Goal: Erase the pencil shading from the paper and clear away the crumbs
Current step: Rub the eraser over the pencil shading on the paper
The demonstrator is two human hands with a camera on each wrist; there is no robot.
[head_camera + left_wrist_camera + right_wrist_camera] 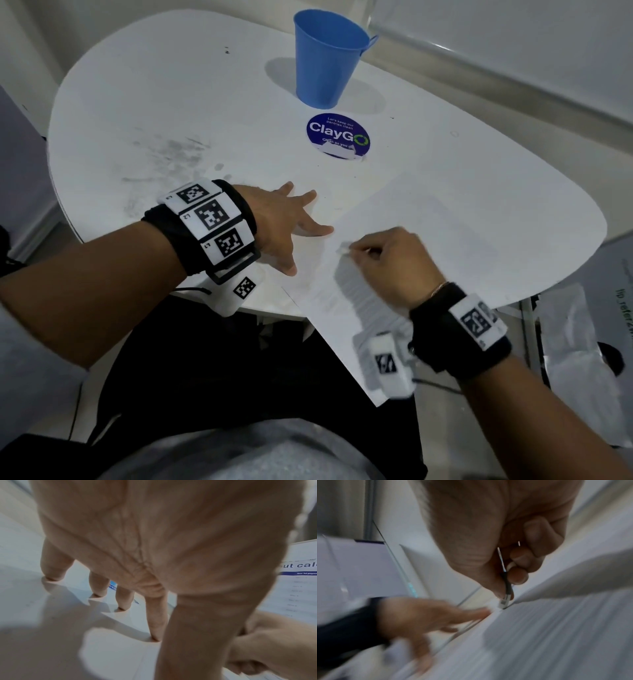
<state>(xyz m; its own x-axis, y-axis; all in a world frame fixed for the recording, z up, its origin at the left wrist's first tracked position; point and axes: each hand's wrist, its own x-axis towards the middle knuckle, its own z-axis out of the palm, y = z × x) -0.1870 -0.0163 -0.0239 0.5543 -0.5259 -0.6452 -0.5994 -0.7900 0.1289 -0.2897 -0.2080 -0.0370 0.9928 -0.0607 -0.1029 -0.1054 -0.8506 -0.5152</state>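
Two hands work at a sheet of paper (394,219) on a white table (154,102).

Left hand (281,222) lies spread flat, fingertips (155,635) pressing beside the sheet's edge. Right hand (387,263) pinches a small white eraser (343,249) against the paper, its tip (503,602) touching the sheet. Blue cup (327,58) and round sticker (337,135) sit farther back.

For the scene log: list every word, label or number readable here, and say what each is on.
"ClayGo", with "Let's keep our pantries clean" above it: round blue sticker on the table.
"Clean as you g…": same sticker, partly torn.
"ut cal": printed sheet, cut off at the frame edge.
"L2": left wristband tag; the others are too small.
Sheet's table rows and blue header bar: too blurred.
Green print on plastic bag: unreadable.
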